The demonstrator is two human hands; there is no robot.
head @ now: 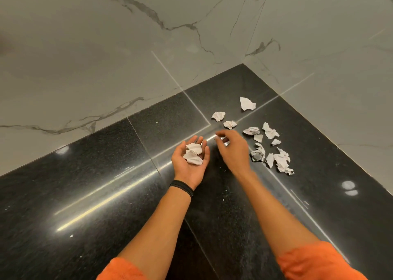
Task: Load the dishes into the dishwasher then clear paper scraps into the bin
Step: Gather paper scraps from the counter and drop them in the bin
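Two crumpled white paper scraps [193, 153] lie in the upturned palm of the left hand [188, 171]. The other scraps [269, 130], white, torn or balled, lie scattered on the black counter [85, 173] to that hand's right and beyond it. The farthest scrap [247, 103] is a flatter torn piece.

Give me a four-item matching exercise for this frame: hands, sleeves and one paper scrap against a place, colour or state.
1 left hand
2 right hand
3 sleeves
4 flat torn scrap

A orange
B farthest back, near the wall corner
C palm up, carrying crumpled scraps
D palm down above the counter

Pairs: 1-C, 2-D, 3-A, 4-B
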